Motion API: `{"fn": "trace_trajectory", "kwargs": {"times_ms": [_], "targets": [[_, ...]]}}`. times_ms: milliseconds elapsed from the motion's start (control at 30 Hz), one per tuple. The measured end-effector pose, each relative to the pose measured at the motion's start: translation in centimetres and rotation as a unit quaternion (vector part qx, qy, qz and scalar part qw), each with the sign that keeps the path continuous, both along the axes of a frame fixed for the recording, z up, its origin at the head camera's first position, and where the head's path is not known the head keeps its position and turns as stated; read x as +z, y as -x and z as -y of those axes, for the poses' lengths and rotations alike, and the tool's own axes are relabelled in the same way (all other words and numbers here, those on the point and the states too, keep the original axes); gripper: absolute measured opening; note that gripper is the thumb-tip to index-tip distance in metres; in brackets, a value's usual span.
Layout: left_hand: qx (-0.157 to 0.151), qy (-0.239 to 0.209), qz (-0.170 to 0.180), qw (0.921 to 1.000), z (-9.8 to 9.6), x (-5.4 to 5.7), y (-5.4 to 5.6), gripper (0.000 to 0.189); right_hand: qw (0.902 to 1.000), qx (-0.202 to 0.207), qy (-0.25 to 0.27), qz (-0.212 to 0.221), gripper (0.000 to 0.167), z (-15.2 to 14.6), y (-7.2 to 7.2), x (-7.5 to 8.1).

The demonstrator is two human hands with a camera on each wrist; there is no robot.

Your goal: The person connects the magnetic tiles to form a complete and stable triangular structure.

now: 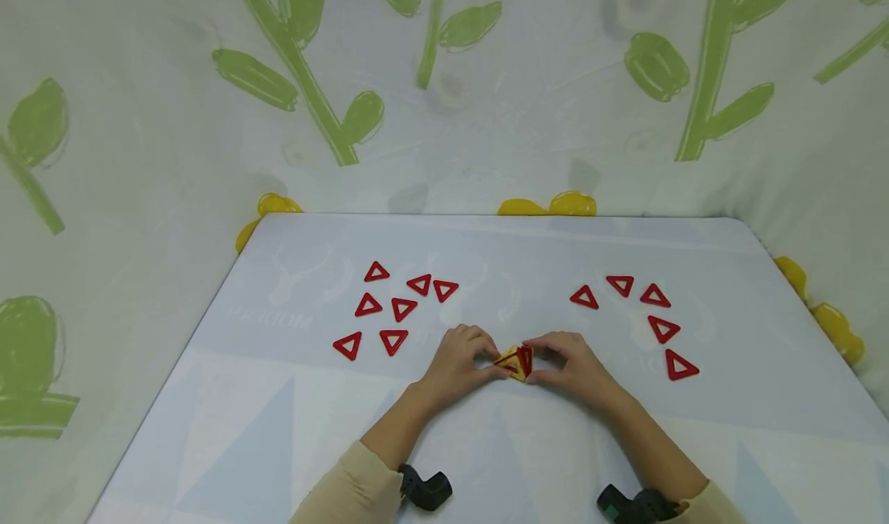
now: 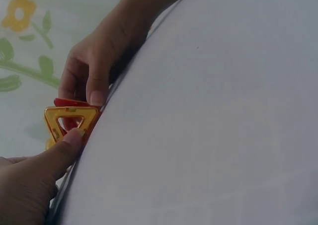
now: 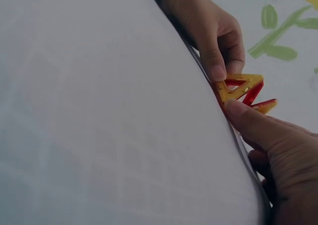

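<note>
Between the two hands, a small cluster of yellow and red triangular magnetic tiles [image 1: 515, 363] stands at the middle of the table. My left hand [image 1: 458, 363] pinches its left side, with the thumb pressed on a yellow tile [image 2: 89, 114] in the left wrist view. On the other side my right hand [image 1: 575, 366] pinches the cluster near a red tile [image 1: 526, 359]. The right wrist view shows the tiles set at angles to each other, with a yellow tile [image 3: 253, 80] uppermost. Fingers hide part of the cluster.
Several loose red triangular tiles [image 1: 393, 342] lie flat to the left, beyond the left hand. More red triangles [image 1: 664, 329] lie in a curve to the right. The white table [image 1: 514, 462] ends at a back edge before a leaf-patterned wall covering [image 1: 514, 138].
</note>
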State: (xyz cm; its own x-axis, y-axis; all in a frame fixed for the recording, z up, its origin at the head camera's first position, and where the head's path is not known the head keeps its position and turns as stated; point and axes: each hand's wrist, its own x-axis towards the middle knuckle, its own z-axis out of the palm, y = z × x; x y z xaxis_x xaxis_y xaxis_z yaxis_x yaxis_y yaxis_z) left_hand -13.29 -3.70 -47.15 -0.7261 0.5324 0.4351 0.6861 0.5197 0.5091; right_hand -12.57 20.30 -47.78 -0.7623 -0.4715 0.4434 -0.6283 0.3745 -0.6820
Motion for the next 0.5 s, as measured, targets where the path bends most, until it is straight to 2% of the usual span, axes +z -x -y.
{"fn": "trace_trajectory", "kwargs": {"times_ms": [100,200,367,500], "targets": [[-0.002,0.002,-0.016,0.9999,-0.02,0.04,0.02,0.027,0.9993,0.003,0.010,-0.036,0.045,0.13,0.10,-0.23],[-0.001,0.007,-0.023,0.9997,-0.01,-0.05,0.00,0.027,0.9991,-0.013,-0.001,-0.040,0.045,0.23,-0.02,-0.28],[0.000,0.007,-0.027,0.9996,0.00,-0.17,-0.02,0.028,0.9986,-0.038,-0.037,0.000,0.050,0.31,-0.43,0.13],[0.001,0.003,-0.045,0.9990,-0.12,-0.14,-0.10,0.029,0.9974,-0.049,-0.051,0.016,0.049,0.46,-0.66,0.31]]}}
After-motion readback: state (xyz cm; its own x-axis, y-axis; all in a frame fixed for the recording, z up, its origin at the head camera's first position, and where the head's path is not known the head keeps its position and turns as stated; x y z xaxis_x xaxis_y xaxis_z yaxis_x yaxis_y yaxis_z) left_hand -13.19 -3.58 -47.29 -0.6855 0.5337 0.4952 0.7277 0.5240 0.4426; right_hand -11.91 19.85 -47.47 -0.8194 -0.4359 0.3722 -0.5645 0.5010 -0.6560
